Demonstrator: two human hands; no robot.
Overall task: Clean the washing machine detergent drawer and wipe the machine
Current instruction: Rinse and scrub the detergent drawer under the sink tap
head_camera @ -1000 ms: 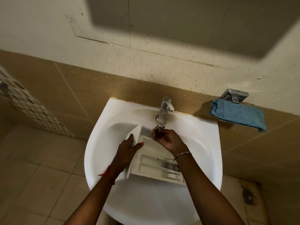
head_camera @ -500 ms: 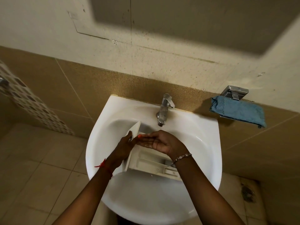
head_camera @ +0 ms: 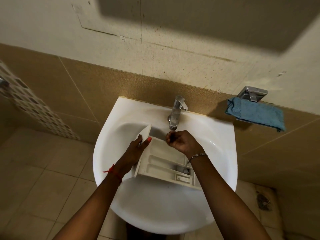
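Beige-tiled bathroom wall, white sink [head_camera: 155, 208] at frame centre. In the basin, mid-frame: detergent drawer [head_camera: 166, 163], lying across. Grips its raised front panel with the left hand [head_camera: 136, 151], centre left. Holds the right hand [head_camera: 181, 142], fingers curled around nothing visible, just under the tap [head_camera: 176, 111]. Blue cloth [head_camera: 254, 113] at right.

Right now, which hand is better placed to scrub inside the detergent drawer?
Right. The left hand grips the front panel of the detergent drawer, steadying it in the sink. The right hand looks free, under the tap, just above the drawer's compartments.
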